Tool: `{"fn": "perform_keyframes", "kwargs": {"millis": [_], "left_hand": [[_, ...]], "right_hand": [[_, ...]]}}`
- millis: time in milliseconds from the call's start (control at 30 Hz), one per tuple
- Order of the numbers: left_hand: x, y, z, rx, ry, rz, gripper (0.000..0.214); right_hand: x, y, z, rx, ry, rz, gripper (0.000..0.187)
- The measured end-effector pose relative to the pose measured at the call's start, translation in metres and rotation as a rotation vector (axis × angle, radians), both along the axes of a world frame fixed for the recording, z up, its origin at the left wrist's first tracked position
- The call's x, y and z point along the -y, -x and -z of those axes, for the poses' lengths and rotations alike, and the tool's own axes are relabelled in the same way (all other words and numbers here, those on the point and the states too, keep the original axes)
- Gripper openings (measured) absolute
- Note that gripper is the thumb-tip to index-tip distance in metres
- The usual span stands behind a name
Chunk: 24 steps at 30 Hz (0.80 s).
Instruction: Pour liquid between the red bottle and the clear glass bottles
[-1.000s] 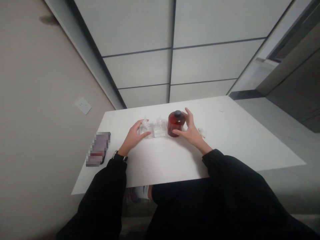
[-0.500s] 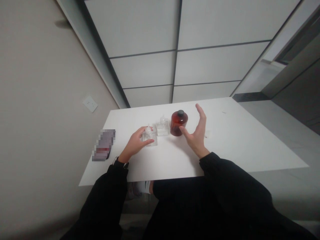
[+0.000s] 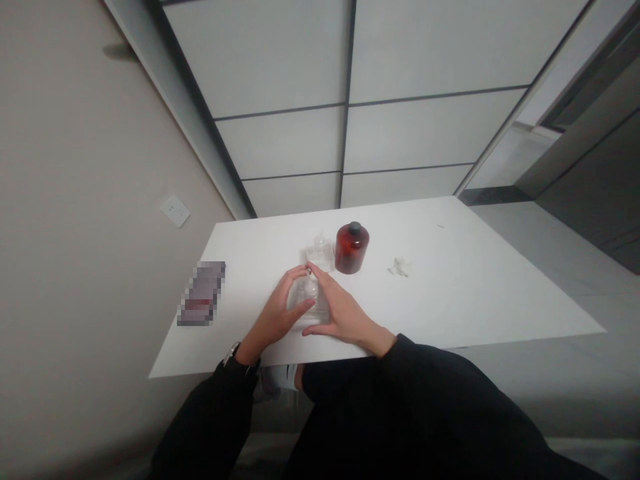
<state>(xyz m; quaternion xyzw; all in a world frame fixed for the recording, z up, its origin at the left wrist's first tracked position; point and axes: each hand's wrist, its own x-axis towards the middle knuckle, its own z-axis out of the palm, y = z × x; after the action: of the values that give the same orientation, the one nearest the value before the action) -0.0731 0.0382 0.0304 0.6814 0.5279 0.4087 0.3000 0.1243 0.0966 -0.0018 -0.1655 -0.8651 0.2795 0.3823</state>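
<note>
A clear, square-based bottle [image 3: 320, 308] with a rounded clear top is between my two hands, close to the table's near edge. My left hand [image 3: 283, 308] curves around its left side, thumb in front of the rounded top and fingers behind. From the right, my right hand [image 3: 343, 312] wraps the same bottle, thumb low at the front and fingertips meeting the left ones behind the top. Just beyond stands a second clear bottle [image 3: 320, 255] of the same look. Beside it is a dark red-brown bottle [image 3: 352, 250] with a black cap; neither hand touches these two.
On the white table [image 3: 475, 287] lie a crumpled whitish scrap [image 3: 399, 267] right of the brown bottle and a pixelated flat object [image 3: 201, 293] at the left edge. A wall with a socket [image 3: 175, 211] rises on the left, pale panels [image 3: 280, 140] behind.
My right hand has left the space beside the brown bottle and closed in on the near clear bottle. That bottle and my left hand have come closer to the near edge. The scrap is now uncovered.
</note>
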Motion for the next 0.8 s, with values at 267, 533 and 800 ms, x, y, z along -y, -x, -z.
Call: {"fn": "perform_keyframes", "kwargs": {"millis": [267,533,800], "left_hand": [[0.002,-0.003,-0.024,0.004,0.058,-0.078,0.078],[0.001,-0.011,-0.041,0.111,-0.113,-0.213,0.073],[0.008,-0.013,-0.055,-0.063,-0.222,-0.295,0.059]], "right_hand": [[-0.003,-0.002,0.004,0.018,0.335,0.113,0.115],[-0.007,-0.005,-0.004,0.078,0.321,0.097,0.079],[-0.006,-0.005,-0.001,0.076,0.291,0.097,0.075]]}}
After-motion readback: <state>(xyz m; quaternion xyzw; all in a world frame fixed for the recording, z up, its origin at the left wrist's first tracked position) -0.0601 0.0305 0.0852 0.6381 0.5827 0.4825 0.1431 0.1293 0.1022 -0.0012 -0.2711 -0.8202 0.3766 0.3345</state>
